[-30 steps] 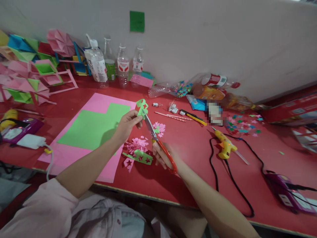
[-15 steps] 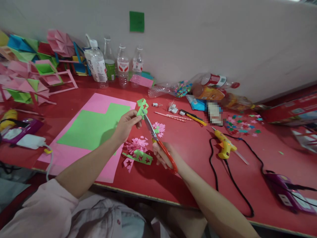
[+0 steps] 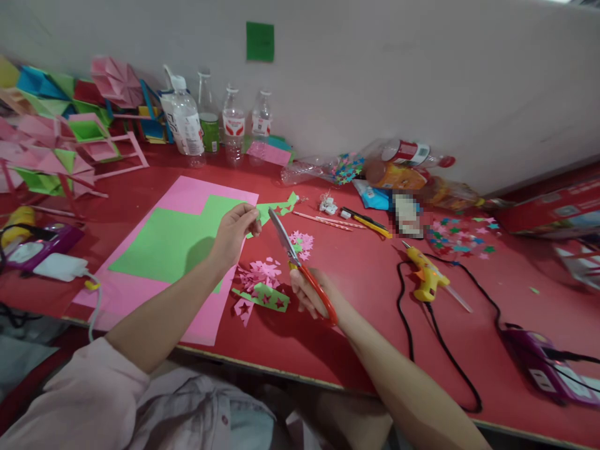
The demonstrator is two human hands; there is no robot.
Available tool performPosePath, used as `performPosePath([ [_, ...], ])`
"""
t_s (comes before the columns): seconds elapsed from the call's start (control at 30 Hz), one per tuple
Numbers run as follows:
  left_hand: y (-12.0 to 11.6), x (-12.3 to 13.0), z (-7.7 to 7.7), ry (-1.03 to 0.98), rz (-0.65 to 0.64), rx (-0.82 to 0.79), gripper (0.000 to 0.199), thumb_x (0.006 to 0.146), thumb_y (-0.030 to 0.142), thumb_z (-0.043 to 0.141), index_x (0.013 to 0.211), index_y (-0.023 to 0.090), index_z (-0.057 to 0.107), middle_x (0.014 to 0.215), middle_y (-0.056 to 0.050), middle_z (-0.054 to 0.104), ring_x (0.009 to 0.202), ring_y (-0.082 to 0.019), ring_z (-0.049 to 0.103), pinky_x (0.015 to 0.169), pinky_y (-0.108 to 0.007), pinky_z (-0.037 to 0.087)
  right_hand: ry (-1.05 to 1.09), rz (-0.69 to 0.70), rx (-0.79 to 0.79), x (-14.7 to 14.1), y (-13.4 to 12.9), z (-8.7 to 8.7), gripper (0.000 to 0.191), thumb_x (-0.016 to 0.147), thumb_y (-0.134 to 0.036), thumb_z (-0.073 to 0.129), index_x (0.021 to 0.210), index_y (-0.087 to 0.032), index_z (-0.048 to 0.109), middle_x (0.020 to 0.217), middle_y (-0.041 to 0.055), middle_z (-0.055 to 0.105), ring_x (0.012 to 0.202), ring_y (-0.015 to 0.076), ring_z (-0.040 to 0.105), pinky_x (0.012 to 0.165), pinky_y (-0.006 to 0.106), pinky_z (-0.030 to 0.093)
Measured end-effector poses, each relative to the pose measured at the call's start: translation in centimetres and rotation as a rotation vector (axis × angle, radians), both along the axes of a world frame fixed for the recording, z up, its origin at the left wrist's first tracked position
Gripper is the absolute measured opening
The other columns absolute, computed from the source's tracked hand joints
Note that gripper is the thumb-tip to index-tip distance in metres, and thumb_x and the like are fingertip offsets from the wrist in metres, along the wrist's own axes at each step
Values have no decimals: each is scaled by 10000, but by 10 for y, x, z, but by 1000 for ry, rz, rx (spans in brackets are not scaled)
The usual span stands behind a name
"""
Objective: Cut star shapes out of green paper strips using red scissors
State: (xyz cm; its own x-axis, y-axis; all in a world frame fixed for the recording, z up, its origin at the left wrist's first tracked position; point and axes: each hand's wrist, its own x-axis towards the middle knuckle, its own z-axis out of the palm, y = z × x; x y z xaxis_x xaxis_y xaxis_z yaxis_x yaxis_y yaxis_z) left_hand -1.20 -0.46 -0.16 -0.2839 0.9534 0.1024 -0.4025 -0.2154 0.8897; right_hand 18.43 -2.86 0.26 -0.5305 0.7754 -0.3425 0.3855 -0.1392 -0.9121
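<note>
My left hand [image 3: 237,231] is closed, thumb and fingers pinched on a green paper strip [image 3: 291,200] with star-shaped holes. The strip reaches out to the right beyond the fingertips, and part of it is hidden behind the hand. My right hand [image 3: 309,292] grips scissors [image 3: 282,237] by their orange-red handles. Their blades point up and left, with the tips close to the strip. Below the blades lie a heap of pink paper scraps [image 3: 260,274] and a green offcut [image 3: 267,297] with star holes. Small pink stars [image 3: 302,244] lie right of the blades.
Pink sheet [image 3: 197,322] and green sheet [image 3: 164,250] lie under my left forearm. A yellow glue gun [image 3: 425,274] with black cable rests at right, near scattered stars [image 3: 462,236]. Bottles [image 3: 233,128] stand along the wall; folded paper models [image 3: 56,137] fill the left.
My left hand has shifted slightly left. The green strip has swung from a bunched position above the blades to stretch out rightward. The scissors have barely moved.
</note>
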Motion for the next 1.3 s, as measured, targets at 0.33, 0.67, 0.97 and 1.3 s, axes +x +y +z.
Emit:
performPosePath([
  [0.33,1,1,-6,0,-98,-23,137,766,275,610,700,162,570,602,14,603,537,-66,548,530,-204,437,-42,-27,-11,-1,0,-1,413,852,-536,480,602,-217,399,321,-95,341,245,62,330,357,213,393],
  [0.67,1,-1,-3,104,15,56,155,790,202,552,639,170,531,543,33,547,505,-56,497,526,-199,413,-83,27,0,-1,1,5,421,818,-579,491,621,-213,423,337,-99,346,259,66,347,413,240,428],
  [0.97,1,-2,-5,194,-23,79,160,801,198,535,644,170,545,532,37,538,503,-60,494,523,-199,411,-87,69,8,2,2,6,435,807,-612,500,678,-197,471,394,-105,380,287,54,366,459,246,457],
  [1.3,1,-4,-6,202,-41,54,163,791,214,543,634,170,544,521,34,547,490,-62,490,520,-204,408,-109,53,1,5,5,1,463,817,-623,483,654,-190,475,373,-90,388,279,56,370,388,215,427],
])
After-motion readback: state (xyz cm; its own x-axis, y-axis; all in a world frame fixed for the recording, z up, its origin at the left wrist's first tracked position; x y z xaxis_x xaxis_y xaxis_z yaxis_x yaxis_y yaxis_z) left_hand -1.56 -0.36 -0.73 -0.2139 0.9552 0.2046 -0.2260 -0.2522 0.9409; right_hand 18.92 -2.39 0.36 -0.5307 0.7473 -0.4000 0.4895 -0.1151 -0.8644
